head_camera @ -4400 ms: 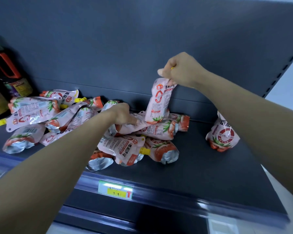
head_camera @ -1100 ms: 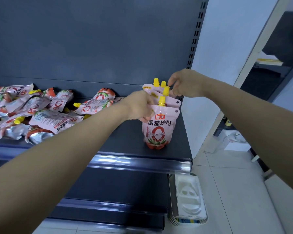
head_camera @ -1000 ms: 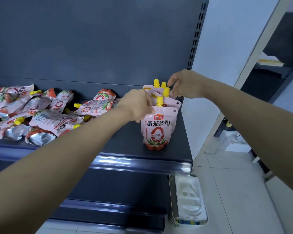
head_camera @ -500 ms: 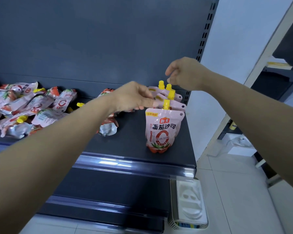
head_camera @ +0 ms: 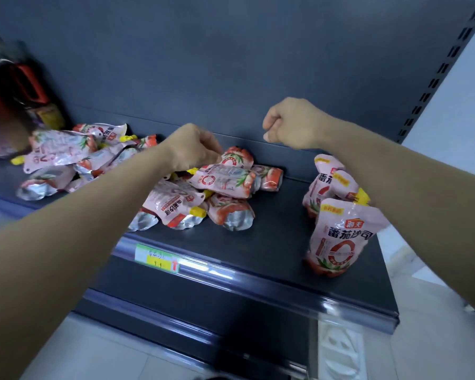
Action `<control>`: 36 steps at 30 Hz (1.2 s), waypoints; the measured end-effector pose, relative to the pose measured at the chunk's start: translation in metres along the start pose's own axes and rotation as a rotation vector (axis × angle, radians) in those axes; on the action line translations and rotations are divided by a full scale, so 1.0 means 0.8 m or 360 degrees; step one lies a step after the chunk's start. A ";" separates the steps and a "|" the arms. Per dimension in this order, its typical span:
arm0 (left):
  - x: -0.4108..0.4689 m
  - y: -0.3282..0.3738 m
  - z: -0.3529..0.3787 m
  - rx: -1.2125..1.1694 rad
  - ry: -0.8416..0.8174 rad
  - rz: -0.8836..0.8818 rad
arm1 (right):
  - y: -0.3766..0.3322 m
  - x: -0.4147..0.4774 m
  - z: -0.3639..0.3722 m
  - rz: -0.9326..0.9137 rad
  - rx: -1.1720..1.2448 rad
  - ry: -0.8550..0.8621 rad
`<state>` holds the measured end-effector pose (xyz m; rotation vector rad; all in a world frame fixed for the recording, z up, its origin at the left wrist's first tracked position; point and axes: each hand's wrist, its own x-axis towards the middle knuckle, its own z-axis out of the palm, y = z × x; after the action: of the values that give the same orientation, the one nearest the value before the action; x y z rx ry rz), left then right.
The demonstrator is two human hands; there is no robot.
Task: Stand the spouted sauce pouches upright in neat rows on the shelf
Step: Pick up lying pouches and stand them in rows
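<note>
Pink spouted sauce pouches with yellow caps lie in a loose pile (head_camera: 220, 185) mid-shelf, and more lie in a heap (head_camera: 66, 154) at the left. At the right end, a short row of pouches stands upright: the front pouch (head_camera: 340, 237) faces me and others (head_camera: 328, 179) stand behind it. My left hand (head_camera: 195, 149) reaches over the middle pile and its curled fingers pinch the topmost pouch (head_camera: 237, 157) near the back. My right hand (head_camera: 291, 124) hovers above the shelf between pile and row, fingers curled into a fist, holding nothing.
The dark shelf (head_camera: 272, 242) has a front rail with a green and yellow price tag (head_camera: 158, 259). Dark bottles with red handles (head_camera: 19, 86) stand at the far left. A white moulded tray (head_camera: 340, 349) lies on the floor below right.
Both hands have left the upright row. My left hand has moved left onto the pile and the right has pulled back. The view has swung left.
</note>
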<state>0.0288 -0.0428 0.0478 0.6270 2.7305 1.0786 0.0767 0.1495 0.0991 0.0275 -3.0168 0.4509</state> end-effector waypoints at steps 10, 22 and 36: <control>0.059 -0.089 -0.011 0.0378 -0.0175 -0.0082 | -0.016 0.077 0.072 0.0240 -0.0022 -0.0182; 0.106 -0.131 0.006 0.0435 -0.0668 -0.0010 | -0.005 0.113 0.101 0.0312 -0.0043 -0.0382; 0.106 -0.125 0.016 0.0164 -0.0672 0.0091 | 0.015 0.126 0.095 0.0270 -0.0059 -0.0531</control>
<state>-0.0770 -0.0644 -0.0277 0.8433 2.4212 0.7177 -0.0308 0.1383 0.0329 -0.1745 -3.3718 0.4439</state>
